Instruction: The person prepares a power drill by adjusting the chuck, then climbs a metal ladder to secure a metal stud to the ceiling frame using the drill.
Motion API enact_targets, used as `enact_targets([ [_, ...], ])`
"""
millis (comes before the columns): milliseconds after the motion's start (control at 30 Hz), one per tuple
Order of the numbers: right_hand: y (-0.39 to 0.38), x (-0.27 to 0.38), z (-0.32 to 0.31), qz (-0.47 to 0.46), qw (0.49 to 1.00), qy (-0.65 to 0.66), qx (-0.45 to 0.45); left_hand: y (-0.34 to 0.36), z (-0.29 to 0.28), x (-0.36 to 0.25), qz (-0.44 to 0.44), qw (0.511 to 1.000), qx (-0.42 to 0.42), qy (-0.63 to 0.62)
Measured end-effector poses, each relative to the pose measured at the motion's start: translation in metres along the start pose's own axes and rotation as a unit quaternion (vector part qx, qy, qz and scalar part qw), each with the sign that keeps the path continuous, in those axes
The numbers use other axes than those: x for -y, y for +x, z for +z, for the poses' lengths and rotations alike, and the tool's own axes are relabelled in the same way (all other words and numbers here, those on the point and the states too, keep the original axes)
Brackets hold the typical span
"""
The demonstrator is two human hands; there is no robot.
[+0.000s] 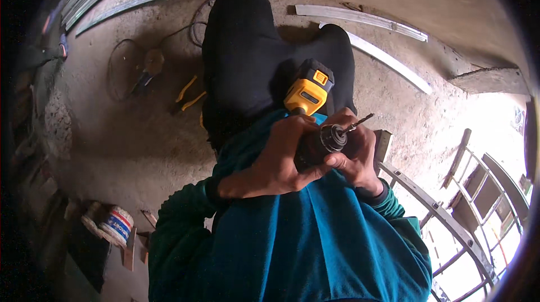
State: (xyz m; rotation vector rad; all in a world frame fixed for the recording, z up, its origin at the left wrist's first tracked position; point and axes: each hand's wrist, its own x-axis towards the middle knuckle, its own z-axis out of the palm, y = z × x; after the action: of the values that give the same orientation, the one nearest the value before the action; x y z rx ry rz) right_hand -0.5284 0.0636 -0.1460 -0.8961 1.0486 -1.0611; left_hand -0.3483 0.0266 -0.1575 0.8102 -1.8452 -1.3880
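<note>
Both hands are in front of the chest, grasping a black-and-yellow cordless drill [309, 96] held over the lap. The fingers of the left hand [278, 158] are wrapped around the drill's dark body; the right hand [360, 155] has its fingers curled about the chuck [332, 139], with the thumb against its near side. A thin bit [358, 122] juts out to the right, and the battery end points away from the teal sweater [292, 240], above black trousers [242, 60]. Just left of the legs, a yellow-handled tool [193, 101] lies on the floor [135, 150]. Farther off are a corded power tool [153, 64] and pale metal strips [360, 19].
</note>
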Motion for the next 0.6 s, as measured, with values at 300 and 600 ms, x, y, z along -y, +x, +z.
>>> enact_targets([
  [300, 0.035, -0.003, -0.023, -0.135, 0.963, -0.092, 0.215, 0.026, -0.017, 0.024, -0.042, 0.955, 0.291, -0.028],
  [600, 0.006, 0.007, -0.001, -0.068, 0.985, -0.146, 0.057, 0.019, -0.003, 0.004, -0.11, 0.968, 0.183, -0.131],
])
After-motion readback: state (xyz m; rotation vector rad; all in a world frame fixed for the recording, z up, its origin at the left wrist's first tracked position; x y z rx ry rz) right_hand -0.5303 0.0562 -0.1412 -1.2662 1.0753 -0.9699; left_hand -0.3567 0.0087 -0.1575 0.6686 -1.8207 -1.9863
